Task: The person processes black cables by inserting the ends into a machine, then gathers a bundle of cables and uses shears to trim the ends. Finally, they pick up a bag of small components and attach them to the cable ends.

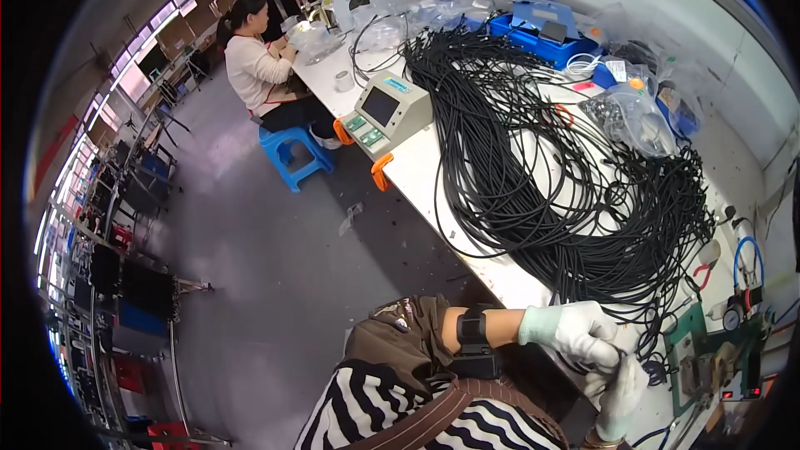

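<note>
Both of my hands wear white gloves and come together at the table's near right side, beside the large pile of black cables [533, 225]. My left hand [583, 335] has its fingers curled in toward the right one. My right hand [623, 400] is raised against it, its fingers pressed together. Whatever lies between the fingertips is hidden by the gloves. A few black cable loops show just behind and beside the hands. Close to them on the right stands a green bench fixture [688, 342] with metal parts.
A grey box with a screen [392, 112] sits at the table's left edge, held near orange clamps [381, 173]. Blue bins [542, 37] and clear plastic bags [637, 121] line the back. Another person [258, 71] sits at the far end, by a blue stool [293, 158]. A pressure gauge [732, 318] is at right.
</note>
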Demonstrator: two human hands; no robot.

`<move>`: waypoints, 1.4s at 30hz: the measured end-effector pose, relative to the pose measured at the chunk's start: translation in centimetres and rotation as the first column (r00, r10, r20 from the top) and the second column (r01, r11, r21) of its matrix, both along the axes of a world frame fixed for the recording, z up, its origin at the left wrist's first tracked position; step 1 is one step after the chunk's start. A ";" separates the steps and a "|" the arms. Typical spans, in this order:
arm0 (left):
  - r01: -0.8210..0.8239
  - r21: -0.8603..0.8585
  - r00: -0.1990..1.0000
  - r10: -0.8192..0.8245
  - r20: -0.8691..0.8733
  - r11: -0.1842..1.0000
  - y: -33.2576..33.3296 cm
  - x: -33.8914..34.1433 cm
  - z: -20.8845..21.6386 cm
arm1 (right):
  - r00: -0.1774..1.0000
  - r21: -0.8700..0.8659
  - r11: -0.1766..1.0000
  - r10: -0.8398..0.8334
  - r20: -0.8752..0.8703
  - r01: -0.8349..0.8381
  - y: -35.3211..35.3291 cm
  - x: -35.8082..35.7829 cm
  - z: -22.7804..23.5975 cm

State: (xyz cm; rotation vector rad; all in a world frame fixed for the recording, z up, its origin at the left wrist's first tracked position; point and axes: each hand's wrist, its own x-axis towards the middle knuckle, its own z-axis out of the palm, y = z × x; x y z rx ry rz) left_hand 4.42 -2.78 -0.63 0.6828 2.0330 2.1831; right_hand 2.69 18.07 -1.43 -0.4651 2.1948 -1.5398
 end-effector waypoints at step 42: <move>-0.074 -0.148 0.984 0.096 0.147 0.986 1.2 -0.8 -5.7 | 0.793 -0.417 0.680 -0.457 0.402 0.603 13.0 -3.8 -2.6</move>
